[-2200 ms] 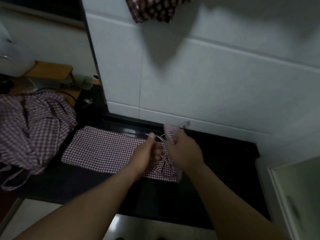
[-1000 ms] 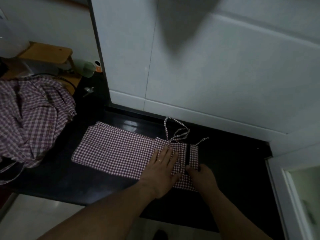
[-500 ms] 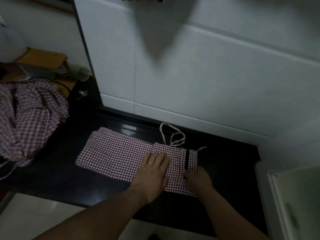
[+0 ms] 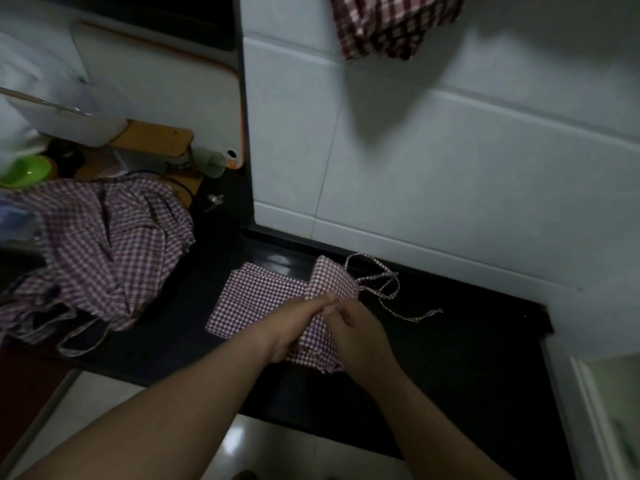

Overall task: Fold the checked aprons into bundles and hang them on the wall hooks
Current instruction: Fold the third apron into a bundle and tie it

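Observation:
A checked apron [image 4: 263,299] lies folded into a strip on the black counter [image 4: 460,358]. Its right end is turned over to the left, making a raised flap. My left hand [image 4: 294,323] and my right hand [image 4: 356,336] meet at that fold, and both pinch the cloth. The apron's thin ties [image 4: 384,285] trail loose to the right. A heap of unfolded checked aprons [image 4: 100,251] sits at the left. Another checked apron [image 4: 391,22] hangs on the white tiled wall above; its hook is out of view.
A wooden stand [image 4: 152,140], a pale green cup [image 4: 214,162] and a green bowl [image 4: 26,169] crowd the back left. A white cabinet edge [image 4: 595,410] borders the counter on the right. White floor tiles [image 4: 104,403] show below the counter's front edge.
My left hand lay flat on the apron and my right held its right end down; now both hands pinch the cloth and the right end is folded over leftward.

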